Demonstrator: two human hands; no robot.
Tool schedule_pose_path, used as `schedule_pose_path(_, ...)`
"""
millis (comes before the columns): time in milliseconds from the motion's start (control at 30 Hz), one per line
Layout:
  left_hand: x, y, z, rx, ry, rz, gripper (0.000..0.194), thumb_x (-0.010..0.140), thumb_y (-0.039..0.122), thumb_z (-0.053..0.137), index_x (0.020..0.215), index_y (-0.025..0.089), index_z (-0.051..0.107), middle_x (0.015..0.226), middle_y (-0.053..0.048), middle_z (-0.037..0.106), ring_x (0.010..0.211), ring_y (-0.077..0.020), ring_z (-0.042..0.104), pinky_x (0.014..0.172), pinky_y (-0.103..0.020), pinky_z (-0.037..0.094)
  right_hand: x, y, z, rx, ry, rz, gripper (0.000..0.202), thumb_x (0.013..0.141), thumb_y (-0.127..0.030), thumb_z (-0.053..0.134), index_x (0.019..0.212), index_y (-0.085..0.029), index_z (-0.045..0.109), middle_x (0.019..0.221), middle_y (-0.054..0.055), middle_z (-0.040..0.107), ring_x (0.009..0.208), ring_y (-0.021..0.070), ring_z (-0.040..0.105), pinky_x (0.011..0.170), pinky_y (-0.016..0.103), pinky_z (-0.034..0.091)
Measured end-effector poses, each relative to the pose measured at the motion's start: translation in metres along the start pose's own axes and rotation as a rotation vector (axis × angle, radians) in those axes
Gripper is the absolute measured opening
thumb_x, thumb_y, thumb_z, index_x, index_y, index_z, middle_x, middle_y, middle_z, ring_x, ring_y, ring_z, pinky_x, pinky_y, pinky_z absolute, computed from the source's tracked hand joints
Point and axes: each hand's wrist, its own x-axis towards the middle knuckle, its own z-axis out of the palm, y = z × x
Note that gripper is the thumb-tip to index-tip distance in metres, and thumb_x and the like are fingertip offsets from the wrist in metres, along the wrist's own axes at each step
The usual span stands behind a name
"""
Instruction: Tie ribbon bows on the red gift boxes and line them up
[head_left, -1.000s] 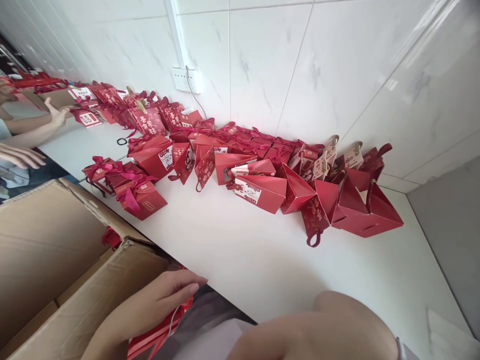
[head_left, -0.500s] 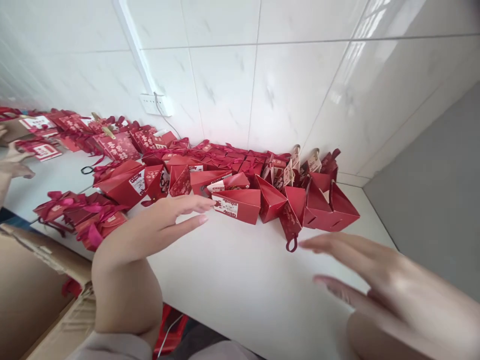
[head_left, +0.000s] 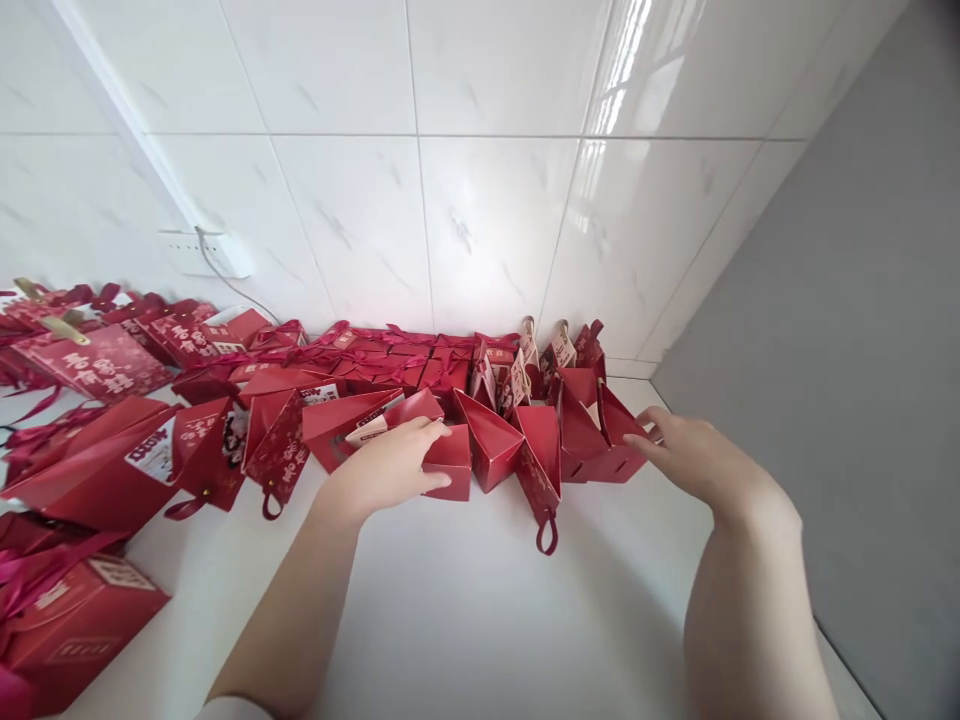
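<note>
Left hand (head_left: 394, 465) has moved forward onto a small red cardboard box (head_left: 460, 465), thumb and fingers apart, and right hand (head_left: 694, 455) is now curled at a wide, open-topped red cardboard box (head_left: 600, 462); can't tell if either's gripping. Guessing they bracket that row because light card skids on smooth white tabletop (head_left: 465, 610).

There are one bare left hand (head_left: 397, 465), one bare right hand (head_left: 694, 455), one white rectangular wall socket (head_left: 214, 255), one grey cable (head_left: 225, 283), three dark-red front ribbon loops (head_left: 185, 508) and overlapping red cardboard boxes (head_left: 491, 452) beyond counting.
</note>
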Motion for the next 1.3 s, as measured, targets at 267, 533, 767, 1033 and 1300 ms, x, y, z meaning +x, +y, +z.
schedule_pose_path(267, 0.013, -0.011, 0.000, 0.107, 0.100, -0.119, 0.037, 0.072, 0.019, 0.062, 0.108, 0.024, 0.060, 0.152, -0.007, 0.041, 0.108, -0.0281, 0.062, 0.067, -0.031, 0.048, 0.012, -0.033, 0.017, 0.028, -0.028, -0.225, 0.022, 0.090, -0.039, 0.049, 0.093, -0.023, 0.064, 0.092, 0.008, 0.068, 0.076, 0.0215, 0.065, 0.060, 0.030, 0.046)
schedule_pose_path(533, -0.010, -0.084, -0.039, -0.057, 0.316, -0.325, 0.059, 0.081, 0.054, 0.056, 0.131, 0.025, 0.052, 0.140, -0.006, 0.055, 0.125, -0.0301, 0.055, 0.099, -0.037, 0.047, 0.000, -0.050, 0.027, 0.090, -0.109, -0.373, 0.021, 0.092, -0.040, 0.048, 0.096, -0.026, 0.064, 0.085, 0.006, 0.068, 0.070, 0.0212, 0.065, 0.058, 0.031, 0.047)
schedule_pose_path(767, -0.006, -0.136, -0.037, -0.059, 0.240, -0.524, 0.081, 0.073, 0.060, 0.061, 0.142, 0.019, 0.047, 0.142, -0.013, 0.054, 0.126, -0.0356, 0.054, 0.099, -0.043, 0.047, 0.009, -0.046, 0.033, 0.058, -0.079, -0.342, 0.018, 0.091, -0.036, 0.049, 0.096, -0.025, 0.062, 0.086, 0.006, 0.067, 0.072, 0.0209, 0.065, 0.057, 0.030, 0.046)
schedule_pose_path(1033, 0.008, -0.140, -0.028, -0.060, 0.235, -0.518, 0.086, 0.078, 0.062, 0.055, 0.149, 0.017, 0.038, 0.155, -0.015, 0.037, 0.139, -0.0362, 0.040, 0.106, -0.044, 0.042, 0.012, -0.107, 0.034, 0.049, 0.046, -0.712, 0.018, 0.099, -0.032, 0.042, 0.101, -0.024, 0.058, 0.105, 0.005, 0.063, 0.084, 0.0177, 0.062, 0.070, 0.029, 0.048)
schedule_pose_path(1300, 0.009, -0.098, -0.030, 0.039, 0.182, -0.447, 0.093, 0.073, 0.080, 0.050, 0.145, 0.022, 0.045, 0.158, -0.015, 0.033, 0.145, -0.0428, 0.027, 0.116, -0.060, 0.021, 0.128, -0.220, 0.062, -0.323, -0.116, -0.784, 0.048, 0.085, -0.027, 0.066, 0.127, -0.010, 0.050, 0.135, 0.021, 0.052, 0.127, 0.0334, 0.049, 0.101, 0.041, 0.042)
